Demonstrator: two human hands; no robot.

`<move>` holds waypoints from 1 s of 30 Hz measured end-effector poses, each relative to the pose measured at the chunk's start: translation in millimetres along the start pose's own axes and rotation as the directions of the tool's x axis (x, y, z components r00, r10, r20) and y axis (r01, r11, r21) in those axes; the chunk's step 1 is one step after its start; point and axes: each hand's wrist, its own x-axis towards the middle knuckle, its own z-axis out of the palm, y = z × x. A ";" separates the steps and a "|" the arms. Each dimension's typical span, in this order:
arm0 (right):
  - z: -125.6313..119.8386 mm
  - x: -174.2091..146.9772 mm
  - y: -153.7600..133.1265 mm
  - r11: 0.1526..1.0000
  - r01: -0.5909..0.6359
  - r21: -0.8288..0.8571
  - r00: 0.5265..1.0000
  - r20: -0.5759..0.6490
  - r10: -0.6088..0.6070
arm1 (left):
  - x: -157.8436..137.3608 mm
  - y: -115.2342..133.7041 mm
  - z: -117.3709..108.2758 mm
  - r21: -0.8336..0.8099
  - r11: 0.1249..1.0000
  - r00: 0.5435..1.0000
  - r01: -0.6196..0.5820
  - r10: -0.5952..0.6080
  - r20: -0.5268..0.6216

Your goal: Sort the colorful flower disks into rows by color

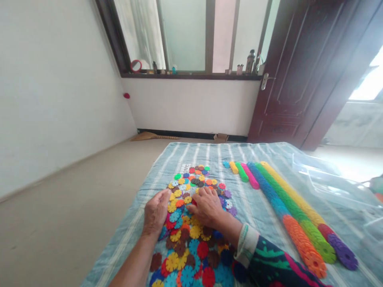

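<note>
Loose plastic snowflake discs in many colours lie in a long, spread pile on a striped bed sheet. At the pile's left edge is my left hand, closed, with its fingers curled inward; what lies inside them is hidden. My right hand rests palm down over the middle of the pile, its thumb apart from its bent fingers, touching discs. On the right lie long rows of discs sorted by colour: a yellow row, a green row and a blue-to-orange row. Shorter pink and green stacks lie beside them.
Clear plastic boxes stand at the right edge of the bed. Beyond the bed are a broom on the floor, a small cardboard box, a dark red door and a window sill with bottles and a mirror.
</note>
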 end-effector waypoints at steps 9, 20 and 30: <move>-13.8 -39.3 -5.1 0.981 0.164 0.103 0.986 0.022 -0.167 | 5.0 -1.8 -1.0 0.073 0.997 0.999 -0.011 0.008 0.047; -23.4 -94.4 25.9 0.966 -0.079 0.247 0.997 -0.005 0.083 | -9.2 12.1 1.0 0.067 0.993 0.988 -0.095 0.086 0.130; 6.6 -156.9 54.6 0.914 0.382 0.138 0.887 -0.333 -0.320 | -21.2 15.7 0.5 0.055 0.987 0.977 -0.150 0.139 0.159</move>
